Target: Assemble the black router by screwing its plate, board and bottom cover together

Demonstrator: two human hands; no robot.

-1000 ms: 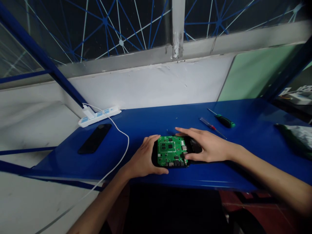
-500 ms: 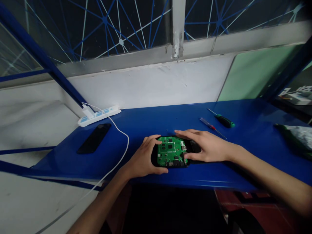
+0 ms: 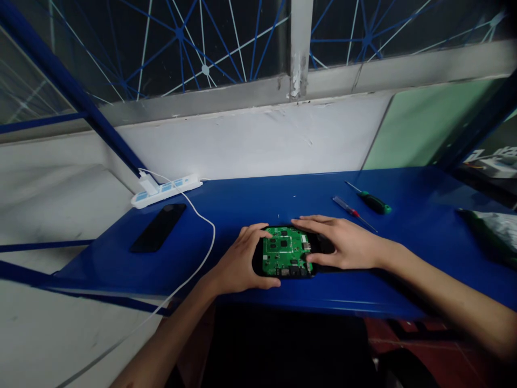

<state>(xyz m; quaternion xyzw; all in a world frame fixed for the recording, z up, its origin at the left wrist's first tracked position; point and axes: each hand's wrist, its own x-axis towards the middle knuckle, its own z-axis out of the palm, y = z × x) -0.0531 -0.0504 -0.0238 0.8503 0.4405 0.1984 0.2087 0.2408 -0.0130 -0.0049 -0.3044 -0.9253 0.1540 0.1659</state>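
Note:
A green circuit board point(image 3: 283, 250) lies in a shallow black case point(image 3: 257, 264) near the front edge of the blue table. My left hand point(image 3: 241, 258) grips the case's left side, with the fingers at the far edge and on the board's corner and the thumb along the near edge. From the right, my right hand point(image 3: 343, 243) holds the board and case, its thumb on the board's right edge by the metal ports and its fingers along the far edge. A black flat part point(image 3: 323, 245) shows beneath the right palm; most of it is hidden.
A green-handled screwdriver point(image 3: 375, 202) and a clear-handled screwdriver point(image 3: 350, 207) lie beyond my right hand. To the left are a black phone point(image 3: 159, 227), a white power strip point(image 3: 177, 186) and a white cable point(image 3: 210, 245). A silvery bag point(image 3: 496, 229) sits at far right.
The whole view has shifted very slightly. Both hands keep the same hold on the board and case.

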